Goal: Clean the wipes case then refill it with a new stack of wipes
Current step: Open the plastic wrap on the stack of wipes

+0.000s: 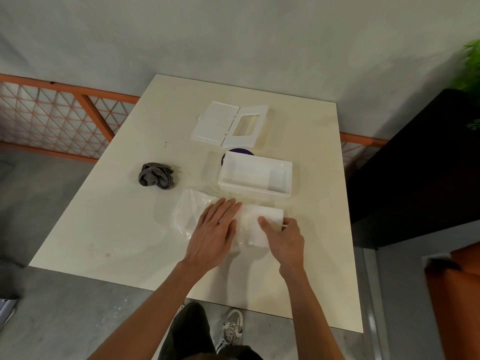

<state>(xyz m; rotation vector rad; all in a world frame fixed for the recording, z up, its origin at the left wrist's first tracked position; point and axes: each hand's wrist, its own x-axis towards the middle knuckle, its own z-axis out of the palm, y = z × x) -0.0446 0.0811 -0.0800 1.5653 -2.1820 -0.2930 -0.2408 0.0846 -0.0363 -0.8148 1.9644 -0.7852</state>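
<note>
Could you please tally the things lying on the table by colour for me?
White: 3 (case base, lid, wipes stack)
Grey: 1 (cloth)
Clear: 1 (plastic wrapper)
Dark purple: 1 (round object behind the case base)
Total: 6

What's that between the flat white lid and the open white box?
A dark purple round thing, seen in the head view, mostly hidden behind the box; I cannot tell what it is.
</note>
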